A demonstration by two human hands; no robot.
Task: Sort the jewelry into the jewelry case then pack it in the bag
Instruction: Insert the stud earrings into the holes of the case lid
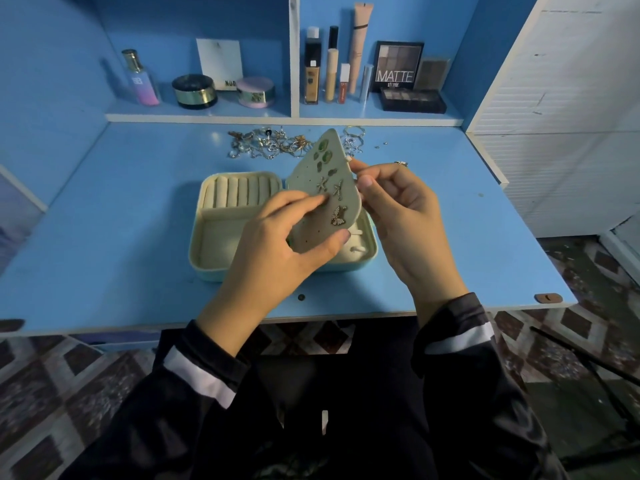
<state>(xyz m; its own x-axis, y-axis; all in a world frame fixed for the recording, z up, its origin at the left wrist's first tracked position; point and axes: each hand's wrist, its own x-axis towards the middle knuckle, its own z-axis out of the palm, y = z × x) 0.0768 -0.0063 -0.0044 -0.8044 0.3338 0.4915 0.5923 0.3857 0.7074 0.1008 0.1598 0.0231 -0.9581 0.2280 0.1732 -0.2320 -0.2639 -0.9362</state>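
Left hand (287, 247) and right hand (398, 216) grip earring panel (313, 221) above blue desk (121, 220), shelf (207, 116) behind

Dim, cool blue cast. Small glare spot on desk (104, 220) beyond the grip. Soft shadow left of jewelry case (204, 237). Edges bow; floor (69, 393) below blurred.

The eyeshadow palette (398, 65) reads "MATTE"; the white card (220, 62) shows "NUD".
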